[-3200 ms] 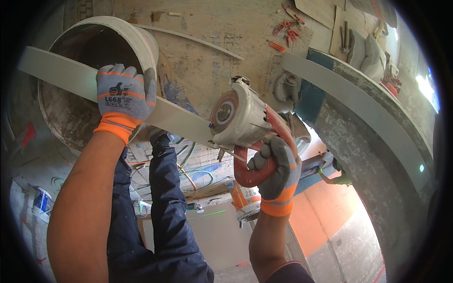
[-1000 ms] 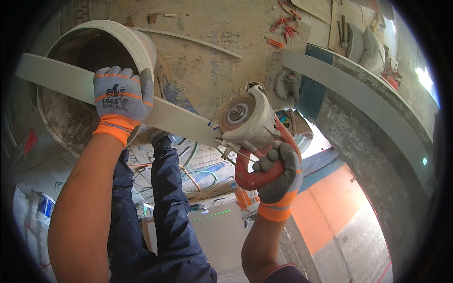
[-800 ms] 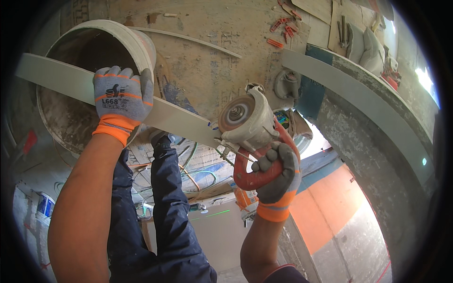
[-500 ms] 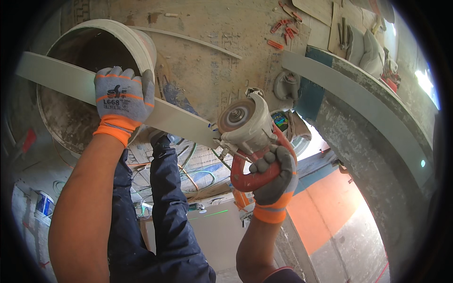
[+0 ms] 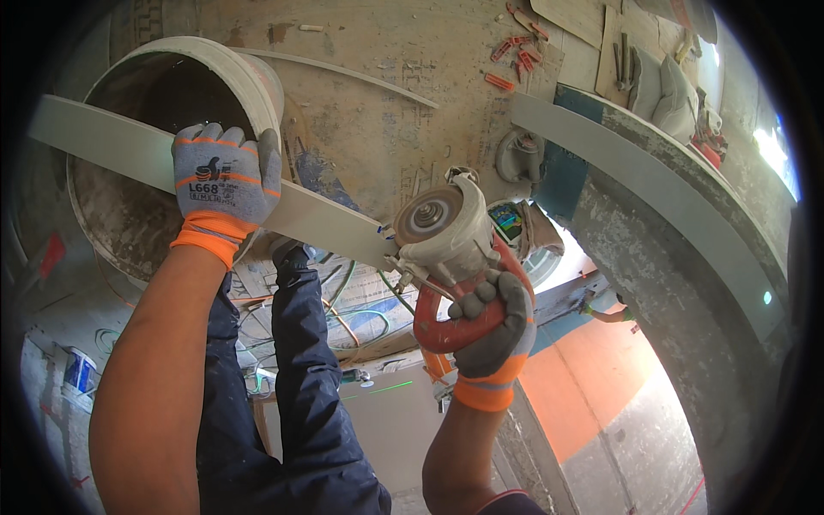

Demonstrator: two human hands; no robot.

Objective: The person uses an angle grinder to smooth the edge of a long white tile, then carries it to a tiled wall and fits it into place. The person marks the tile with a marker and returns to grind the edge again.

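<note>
My left hand (image 5: 225, 176), in a grey glove with orange bands, is closed around a long pale tile strip (image 5: 326, 225). The strip lies across the mouth of a large round bucket (image 5: 225, 62), and its right end reaches the cutter. My gloved right hand (image 5: 498, 322) is wrapped around the red D-shaped handle of a handheld disc cutter (image 5: 445, 239). The cutter's round disc faces up, inside a dusty pale guard. Its edge is at the strip's end; whether they touch I cannot tell.
Another long strip (image 5: 669, 189) lies along a ledge at the right. Red clips (image 5: 515, 51) and debris are scattered on the floor, with hoses (image 5: 369, 326) near my legs. A small bucket (image 5: 536, 257) stands beyond the cutter. Another person's arm (image 5: 611, 316) shows at the right.
My right hand and the cutter's handle have shifted slightly left and down. My left hand and the strip stay in place. Another person's arm has come into view at the right.
</note>
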